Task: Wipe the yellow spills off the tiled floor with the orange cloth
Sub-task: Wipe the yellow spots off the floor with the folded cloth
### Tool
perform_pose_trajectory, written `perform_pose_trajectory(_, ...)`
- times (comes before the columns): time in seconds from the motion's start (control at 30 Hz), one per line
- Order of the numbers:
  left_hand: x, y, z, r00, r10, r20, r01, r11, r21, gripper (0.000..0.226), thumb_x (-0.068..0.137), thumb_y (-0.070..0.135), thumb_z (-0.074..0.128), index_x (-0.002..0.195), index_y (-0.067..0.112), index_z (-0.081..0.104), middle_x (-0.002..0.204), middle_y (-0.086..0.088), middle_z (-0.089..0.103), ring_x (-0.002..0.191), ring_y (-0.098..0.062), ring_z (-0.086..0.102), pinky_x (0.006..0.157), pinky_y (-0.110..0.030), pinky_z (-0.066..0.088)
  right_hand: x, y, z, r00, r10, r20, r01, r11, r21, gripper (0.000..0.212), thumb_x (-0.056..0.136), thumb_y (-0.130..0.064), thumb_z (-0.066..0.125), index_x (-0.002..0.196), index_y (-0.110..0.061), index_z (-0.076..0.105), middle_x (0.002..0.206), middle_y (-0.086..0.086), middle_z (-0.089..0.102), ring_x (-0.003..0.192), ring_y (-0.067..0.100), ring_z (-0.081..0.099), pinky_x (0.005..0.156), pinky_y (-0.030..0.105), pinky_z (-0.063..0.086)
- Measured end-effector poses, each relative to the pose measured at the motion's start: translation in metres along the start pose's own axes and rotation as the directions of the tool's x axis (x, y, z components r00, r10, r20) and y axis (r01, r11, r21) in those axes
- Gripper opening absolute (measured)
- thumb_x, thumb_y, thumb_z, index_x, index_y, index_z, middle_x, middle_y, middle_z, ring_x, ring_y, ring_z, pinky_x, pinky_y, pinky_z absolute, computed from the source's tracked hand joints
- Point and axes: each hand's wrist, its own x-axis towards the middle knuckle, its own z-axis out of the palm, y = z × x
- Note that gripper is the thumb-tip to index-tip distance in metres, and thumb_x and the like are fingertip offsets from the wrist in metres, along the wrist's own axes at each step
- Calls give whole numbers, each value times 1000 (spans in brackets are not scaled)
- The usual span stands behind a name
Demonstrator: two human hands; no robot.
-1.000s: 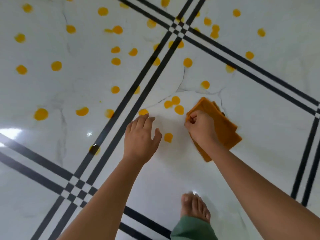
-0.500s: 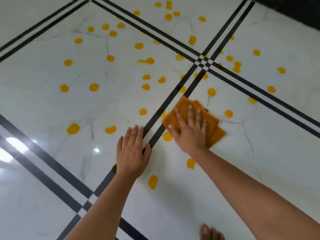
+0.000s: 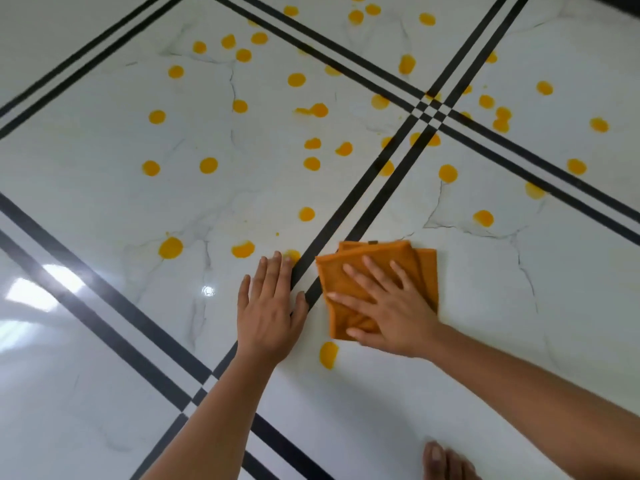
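Observation:
The folded orange cloth (image 3: 425, 268) lies flat on the white tiled floor (image 3: 519, 323), just right of a double black stripe (image 3: 363, 202). My right hand (image 3: 391, 306) presses on it with its palm down and fingers spread. To its left, my left hand (image 3: 268, 306) rests flat on the floor across the stripe and holds nothing. One yellow spill (image 3: 328, 355) sits just below the cloth. Several more yellow spills (image 3: 242, 249) dot the tiles to the left and far side, one of them (image 3: 292, 254) at my left fingertips.
Double black stripes cross at the far right (image 3: 429, 110) and near left (image 3: 199, 398). A bright light glare (image 3: 52, 289) shines on the left tiles. My bare foot (image 3: 443, 460) shows at the bottom edge.
My right hand went from a fist on the cloth to a flat palm and slid the cloth off the stripes toward me. Two spills near the cloth no longer show. The left hand stayed planted.

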Motion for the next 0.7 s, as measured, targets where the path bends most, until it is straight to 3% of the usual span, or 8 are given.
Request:
perform_pose_trajectory(0.07, -4, -6, 0, 999, -31, -21, 31, 1000, 4, 68, 88, 48, 13, 146, 16, 24, 154, -4, 23, 143, -21, 16, 113, -38, 6, 9, 20, -1, 1000, 7, -8, -8, 1000, -27, 60, 87, -70, 14, 143, -47, 19, 156, 1, 21, 143, 30, 19, 108, 57, 19)
perform_pose_trajectory(0.13, -9, -10, -2, 998, -55, -38, 55, 998, 6, 67, 88, 47, 15, 146, 14, 27, 153, -5, 25, 142, -23, 17, 113, -39, 8, 53, 28, -16, 946, 324, -19, -322, 944, 76, 60, 87, -69, 13, 144, -49, 7, 159, -1, 5, 146, 28, 3, 112, 58, 12)
perform_pose_trajectory(0.2, -15, -13, -2, 996, -78, -33, 78, 997, 16, 69, 87, 48, 12, 147, 16, 22, 155, -3, 18, 144, -20, 11, 113, -37, 3, 79, 10, -24, 893, 445, 71, -451, 876, 173, 61, 88, -68, 18, 143, -50, 1, 158, -4, -9, 145, 27, -12, 114, 56, -1)
perform_pose_trajectory(0.37, -31, -28, -4, 979, -198, -44, 199, 980, 23, 70, 86, 51, 5, 149, 21, 9, 156, 5, 2, 141, -10, -10, 111, -35, -14, 13, -33, -4, 988, -139, 72, 132, 986, 100, 58, 88, -69, 11, 142, -52, 8, 157, -4, -1, 145, 25, -5, 110, 54, 4)
perform_pose_trajectory(0.43, -37, -32, -3, 972, -229, -43, 230, 973, 23, 70, 86, 52, 3, 149, 22, 5, 155, 6, -3, 139, -9, -15, 111, -35, -16, 35, -12, -7, 987, -123, 106, 117, 992, 56, 61, 84, -74, 9, 140, -55, -6, 155, -8, -14, 144, 22, -13, 113, 54, 2)
perform_pose_trajectory(0.5, -46, -37, -1, 968, -249, -36, 250, 968, 16, 69, 86, 52, 2, 148, 23, 2, 155, 7, -4, 139, -8, -16, 111, -35, -15, 70, -6, -20, 977, 145, 158, -166, 978, 127, 61, 84, -73, 11, 138, -56, -14, 154, -8, -22, 143, 22, -20, 114, 54, -3)
perform_pose_trajectory(0.57, -49, -41, -1, 964, -265, -32, 265, 964, 9, 70, 85, 53, 1, 148, 24, 1, 154, 8, -5, 138, -8, -16, 111, -35, -16, 79, -23, -25, 963, 236, 133, -256, 953, 160, 60, 88, -69, 13, 139, -54, -12, 155, -6, -23, 142, 24, -23, 113, 55, -7)
perform_pose_trajectory(0.7, -48, -54, -4, 954, -295, -44, 296, 955, 4, 73, 82, 54, -2, 149, 24, 2, 154, 9, -8, 139, -7, -16, 110, -33, -18, 45, -35, -17, 972, -171, 163, 152, 981, 121, 61, 78, -75, -7, 137, -57, -13, 152, -8, -23, 140, 23, -24, 111, 52, -9)
